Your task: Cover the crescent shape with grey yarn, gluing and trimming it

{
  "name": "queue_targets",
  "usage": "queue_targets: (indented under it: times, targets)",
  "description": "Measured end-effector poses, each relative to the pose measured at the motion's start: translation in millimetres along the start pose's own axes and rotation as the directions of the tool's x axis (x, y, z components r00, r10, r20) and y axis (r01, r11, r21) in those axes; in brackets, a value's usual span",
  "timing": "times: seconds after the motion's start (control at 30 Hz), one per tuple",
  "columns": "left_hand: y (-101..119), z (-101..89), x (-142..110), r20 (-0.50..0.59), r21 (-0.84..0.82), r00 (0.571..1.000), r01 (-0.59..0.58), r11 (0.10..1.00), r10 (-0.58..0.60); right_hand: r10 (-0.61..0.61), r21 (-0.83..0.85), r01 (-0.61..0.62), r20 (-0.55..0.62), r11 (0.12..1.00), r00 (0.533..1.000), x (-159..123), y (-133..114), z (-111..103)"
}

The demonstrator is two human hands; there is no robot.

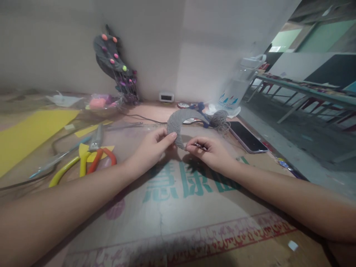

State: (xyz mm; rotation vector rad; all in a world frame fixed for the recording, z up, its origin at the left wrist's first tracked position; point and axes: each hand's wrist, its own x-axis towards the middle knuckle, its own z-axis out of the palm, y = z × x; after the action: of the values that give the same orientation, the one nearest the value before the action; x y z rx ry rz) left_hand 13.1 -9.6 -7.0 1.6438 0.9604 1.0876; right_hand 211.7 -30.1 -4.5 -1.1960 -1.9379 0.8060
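Observation:
A crescent wrapped in grey yarn is held up above the table in the middle of the head view. My left hand grips its outer curve, thumb in front and fingers behind. At the crescent's lower tip, my right hand is closed in a pinch, its fingertips touching the tip. Something small and dark shows inside the curl of that hand, too unclear to name. Behind the crescent's upper tip lies a ball of grey yarn.
Pliers with red and yellow handles and a box cutter lie left. A decorated dark crescent leans on the wall by a small digital clock. Right are a phone and a water bottle. Printed cardboard covers the front.

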Motion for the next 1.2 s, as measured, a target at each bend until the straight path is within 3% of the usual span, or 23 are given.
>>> queue_targets:
  times: [0.37,1.0,1.2]
  targets:
    - [1.0,1.1,1.1,-0.006,-0.006,0.999,0.035,0.999,-0.035,0.005,0.059,-0.005,0.000,0.998,1.000,0.2,-0.1,-0.3]
    - [1.8,3.8,-0.5,-0.024,0.011,1.000,-0.004,1.000,0.004,0.142,0.200,-0.150,0.056,0.968,0.988,-0.2,-7.9,9.0]
    - [1.1,3.4,-1.4,-0.005,0.035,1.000,-0.025,0.999,0.025,0.125,0.195,-0.132,0.044,0.972,0.991,-3.8,-9.1,9.3]
